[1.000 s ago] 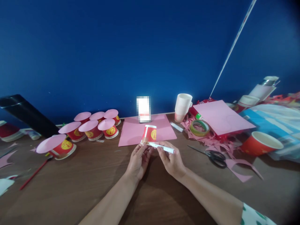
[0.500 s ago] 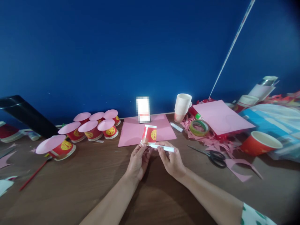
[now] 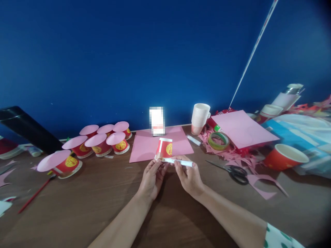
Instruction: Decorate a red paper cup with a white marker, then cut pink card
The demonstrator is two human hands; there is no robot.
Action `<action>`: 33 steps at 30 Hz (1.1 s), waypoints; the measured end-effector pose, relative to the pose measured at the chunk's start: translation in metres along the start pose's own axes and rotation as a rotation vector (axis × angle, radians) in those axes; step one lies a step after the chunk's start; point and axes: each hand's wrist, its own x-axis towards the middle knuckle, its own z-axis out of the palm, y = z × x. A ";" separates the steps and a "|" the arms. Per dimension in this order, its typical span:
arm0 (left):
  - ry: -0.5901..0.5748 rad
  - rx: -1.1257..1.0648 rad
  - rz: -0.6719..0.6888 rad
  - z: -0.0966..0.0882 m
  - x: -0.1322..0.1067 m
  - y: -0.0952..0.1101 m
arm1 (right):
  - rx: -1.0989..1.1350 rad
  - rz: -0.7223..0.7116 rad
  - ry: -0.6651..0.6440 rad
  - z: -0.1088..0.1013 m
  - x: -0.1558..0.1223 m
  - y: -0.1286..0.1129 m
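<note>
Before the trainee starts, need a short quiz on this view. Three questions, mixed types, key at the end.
1. Multiple choice: which hand grips the white pen?
A) left
B) right
C) neither

2. Fill in: the black-handled scissors lie on the wearer's ____ side.

3. Count: in the group on the left, how many red cups are topped with pink discs?

Key:
1. B. The right hand has the pen; the left hand holds the red piece by its near edge.
2. Right.
3. Seven.
</note>
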 end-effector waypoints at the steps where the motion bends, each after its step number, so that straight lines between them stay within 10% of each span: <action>1: -0.003 0.001 0.001 0.000 0.000 0.000 | 0.000 0.004 0.005 0.000 0.000 0.000; 33: 0.017 0.009 -0.014 0.004 -0.001 0.002 | -0.021 0.039 0.050 -0.002 0.001 0.002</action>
